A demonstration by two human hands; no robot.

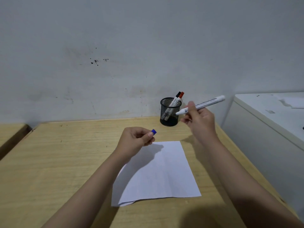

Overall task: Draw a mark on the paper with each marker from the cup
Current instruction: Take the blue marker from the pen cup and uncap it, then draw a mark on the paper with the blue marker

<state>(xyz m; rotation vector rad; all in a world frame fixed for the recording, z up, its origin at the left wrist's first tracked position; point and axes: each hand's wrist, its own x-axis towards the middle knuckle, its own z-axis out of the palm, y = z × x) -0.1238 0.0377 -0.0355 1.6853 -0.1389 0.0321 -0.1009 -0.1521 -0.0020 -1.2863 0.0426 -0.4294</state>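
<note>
Head view: the right hand [199,120] holds an uncapped white marker [201,105] in the air, just right of the black mesh cup [170,112], its fingers [190,106] closed on the barrel near the nib end while the tail rises up and away from the cup. The nib itself is too small and pale to judge for colour or wetness. The left hand [136,140] pinches a small blue cap [154,131] between thumb and fingertip, nearer the viewer than the cup and above the far left corner of the white paper [158,171]. The paper lies flat on the wooden surface [65,162], on the viewer's side of the cup, and shows no mark. Two more markers, black-capped [177,94] and red-capped [182,94], lean in the cup against its right rim. By appearance the marker is light, rigid and smooth-walled, so a hold close to the nib should give the best control of the stroke. The cap is tiny and easily dropped, and a firm pinch suits it. The paper is thin, loose and liable to slide or crease under a dragged tip. The cup looks light enough to tip if a leaning marker is pulled sideways rather than lifted out.
</note>
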